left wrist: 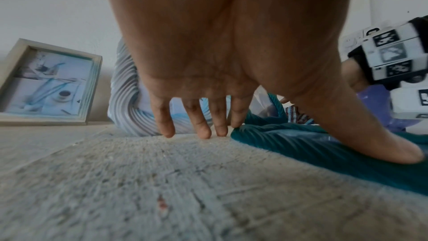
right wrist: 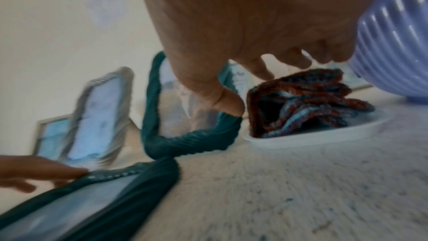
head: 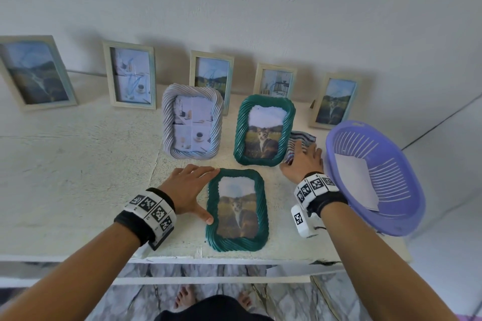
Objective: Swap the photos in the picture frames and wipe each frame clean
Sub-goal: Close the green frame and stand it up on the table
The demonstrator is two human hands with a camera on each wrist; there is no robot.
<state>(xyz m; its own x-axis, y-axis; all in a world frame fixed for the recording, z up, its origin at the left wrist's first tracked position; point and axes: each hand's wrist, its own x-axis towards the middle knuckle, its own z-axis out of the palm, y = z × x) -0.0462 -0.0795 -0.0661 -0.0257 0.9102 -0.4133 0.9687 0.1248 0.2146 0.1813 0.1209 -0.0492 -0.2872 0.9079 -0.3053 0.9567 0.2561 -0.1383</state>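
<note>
A green rope-edged frame (head: 237, 210) with a cat photo lies flat near the table's front edge. My left hand (head: 202, 191) lies beside it with straight fingers; the thumb (left wrist: 393, 151) presses on its left rim (left wrist: 301, 146) and the forefinger touches its top left corner. A second green frame (head: 264, 130) and a pale grey frame (head: 193, 121) stand upright behind. My right hand (head: 300, 157) hovers with spread fingers over a folded striped cloth (right wrist: 308, 102) in a white tray (right wrist: 312, 136), holding nothing; its thumb is close to the standing green frame's corner (right wrist: 190, 142).
Several pale wooden frames (head: 131, 75) lean against the back wall. A purple slotted basket (head: 375, 177) with a sheet of paper inside sits at the right, overhanging the table (head: 78, 164) edge and close to my right hand.
</note>
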